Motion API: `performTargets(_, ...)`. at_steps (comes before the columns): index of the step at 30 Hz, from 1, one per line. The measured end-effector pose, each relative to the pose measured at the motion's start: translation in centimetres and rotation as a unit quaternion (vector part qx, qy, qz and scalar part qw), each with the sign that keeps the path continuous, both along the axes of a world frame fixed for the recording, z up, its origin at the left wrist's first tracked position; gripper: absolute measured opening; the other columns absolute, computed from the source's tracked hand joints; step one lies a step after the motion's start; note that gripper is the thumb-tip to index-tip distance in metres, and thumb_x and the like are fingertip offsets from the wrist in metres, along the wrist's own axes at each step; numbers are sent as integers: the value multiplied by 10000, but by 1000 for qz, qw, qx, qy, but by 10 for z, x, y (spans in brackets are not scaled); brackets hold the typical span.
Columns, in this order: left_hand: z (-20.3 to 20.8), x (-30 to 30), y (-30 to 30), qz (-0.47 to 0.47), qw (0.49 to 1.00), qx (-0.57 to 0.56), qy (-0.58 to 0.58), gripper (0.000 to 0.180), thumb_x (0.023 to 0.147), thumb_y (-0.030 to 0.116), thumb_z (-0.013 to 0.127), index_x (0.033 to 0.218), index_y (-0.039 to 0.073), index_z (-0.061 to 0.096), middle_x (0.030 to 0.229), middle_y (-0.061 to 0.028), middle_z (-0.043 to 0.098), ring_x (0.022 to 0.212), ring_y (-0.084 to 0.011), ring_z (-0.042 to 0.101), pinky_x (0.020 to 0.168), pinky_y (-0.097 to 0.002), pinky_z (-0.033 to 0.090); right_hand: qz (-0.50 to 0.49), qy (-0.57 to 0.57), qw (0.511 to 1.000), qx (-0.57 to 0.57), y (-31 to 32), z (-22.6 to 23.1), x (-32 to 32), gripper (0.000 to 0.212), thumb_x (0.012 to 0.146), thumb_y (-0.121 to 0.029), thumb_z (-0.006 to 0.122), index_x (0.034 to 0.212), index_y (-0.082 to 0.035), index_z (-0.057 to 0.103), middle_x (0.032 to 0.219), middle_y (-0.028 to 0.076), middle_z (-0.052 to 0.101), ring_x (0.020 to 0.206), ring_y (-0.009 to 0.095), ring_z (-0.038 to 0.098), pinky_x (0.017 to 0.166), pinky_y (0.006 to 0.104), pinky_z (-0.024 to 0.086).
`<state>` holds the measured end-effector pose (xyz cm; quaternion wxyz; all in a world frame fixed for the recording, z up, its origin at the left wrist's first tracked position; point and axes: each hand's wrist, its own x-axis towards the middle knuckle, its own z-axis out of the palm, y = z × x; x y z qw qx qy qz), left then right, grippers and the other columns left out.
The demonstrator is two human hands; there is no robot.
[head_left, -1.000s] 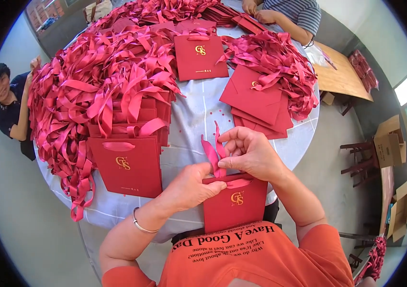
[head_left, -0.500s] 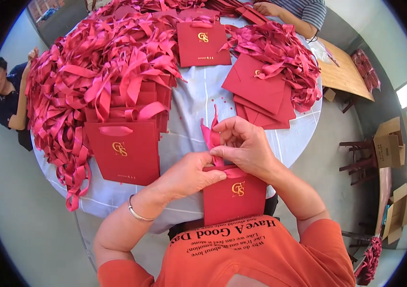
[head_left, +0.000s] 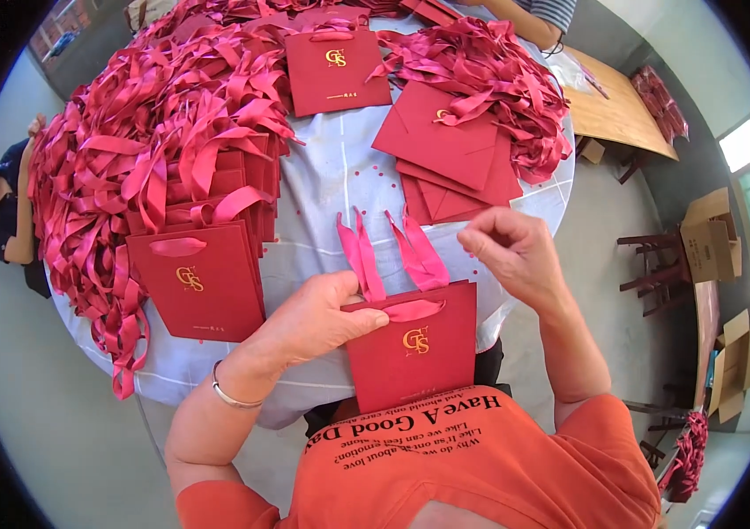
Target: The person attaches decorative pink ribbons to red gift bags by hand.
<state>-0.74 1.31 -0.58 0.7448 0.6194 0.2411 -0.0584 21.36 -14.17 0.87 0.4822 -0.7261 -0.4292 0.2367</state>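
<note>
A small red paper gift bag [head_left: 419, 370] with a gold emblem stands near the table's front edge, close to my body. My left hand [head_left: 315, 319] pinches its upper left edge, the thumb lying across the front. A pink ribbon handle [head_left: 414, 310] runs across the bag's front. Two loose pink ribbon ends [head_left: 421, 256] rise from the opening and lean away from me. My right hand [head_left: 516, 251] hangs in the air to the right of the ribbons, apart from the bag. Its fingers are curled in, and nothing shows between them.
At the left stands a row of red bags [head_left: 194, 300] beneath a large heap of pink ribbons [head_left: 163, 132]. Flat red bags [head_left: 445, 141] lie at the right beside more ribbons. Another bag [head_left: 337, 84] lies farther back. Other people's arms [head_left: 525, 19] show at the far side and left.
My right hand has let go of the ribbon and moved right, away from the bag. The ribbon ends now stand apart. My left hand still grips the bag's edge.
</note>
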Motion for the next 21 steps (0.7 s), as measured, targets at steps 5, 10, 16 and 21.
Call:
performTargets(5,-5,-10,-5,26,994,-43,-98,342,894,39,670,1218,-33,590,1114,-46,653,1002,-105,592,868,-278,497,46,38,990,-130,-10,5,-18,236,889,-210,728,816,13,700,644,-31,560,608,40,477,534,241,396)
performTargets(10,10,-12,5,58,991,-10,-118,294,869,23,666,1158,-8,615,1093,-22,651,1002,-80,582,854,-275,499,146,259,951,-83,-12,4,-14,208,890,-178,741,988,2,703,778,-38,643,671,37,553,587,217,456)
performTargets(16,21,-18,11,123,960,104,-231,307,900,63,683,1172,2,553,1036,-24,646,889,-55,589,759,-227,493,142,262,954,-26,13,24,-17,155,861,-87,752,993,-17,714,824,-39,671,710,26,589,607,187,465)
performTargets(21,12,-10,16,252,928,38,-272,522,957,62,616,1349,-79,300,1159,-171,631,1049,-206,641,898,-315,516,-6,-155,970,189,67,92,17,150,855,-120,712,903,21,695,793,-31,630,745,48,552,648,223,447)
